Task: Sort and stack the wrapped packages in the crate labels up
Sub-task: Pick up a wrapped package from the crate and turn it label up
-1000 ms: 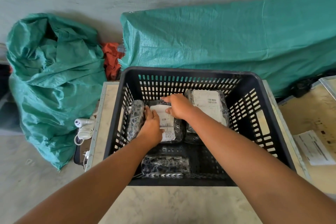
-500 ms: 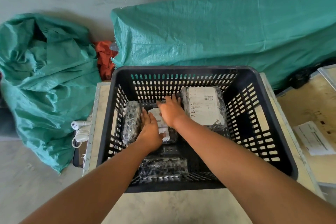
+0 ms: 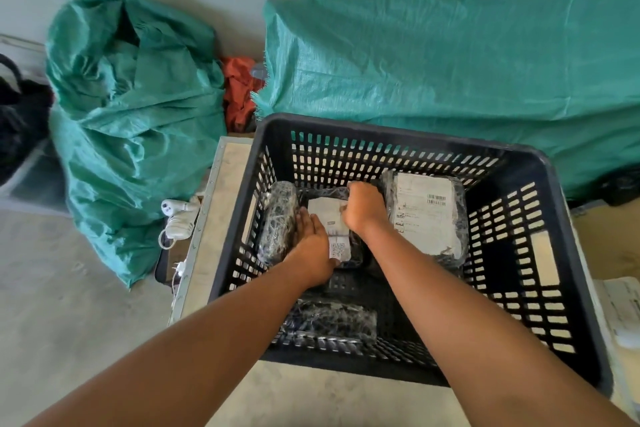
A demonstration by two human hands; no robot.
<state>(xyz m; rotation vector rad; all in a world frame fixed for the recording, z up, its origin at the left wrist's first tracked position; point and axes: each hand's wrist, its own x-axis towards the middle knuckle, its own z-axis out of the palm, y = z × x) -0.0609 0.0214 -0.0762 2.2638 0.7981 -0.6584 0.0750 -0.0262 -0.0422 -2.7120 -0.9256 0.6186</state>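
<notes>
A black slotted crate (image 3: pixel 540 163) stands on a pale table. Inside it, both hands grip a small wrapped package (image 3: pixel 334 229) with its white label facing up: my left hand (image 3: pixel 311 243) holds its left side and my right hand (image 3: pixel 363 208) its far right edge. A larger wrapped package (image 3: pixel 426 215) lies label up to the right. A dark wrapped package (image 3: pixel 277 222) with no label showing leans at the left wall. Another unlabelled one (image 3: pixel 332 319) lies by the near wall.
The table's bare strip (image 3: pixel 221 218) runs left of the crate. Beyond it are a green sack (image 3: pixel 131 121), an orange cloth (image 3: pixel 240 90) and a long green-covered bundle (image 3: pixel 450 66). A white corded device (image 3: pixel 178 215) sits on the floor. Papers (image 3: pixel 623 308) lie at right.
Both hands have stayed on the small labelled package and shifted it slightly. My head has turned left, so the crate now sits further right in view.
</notes>
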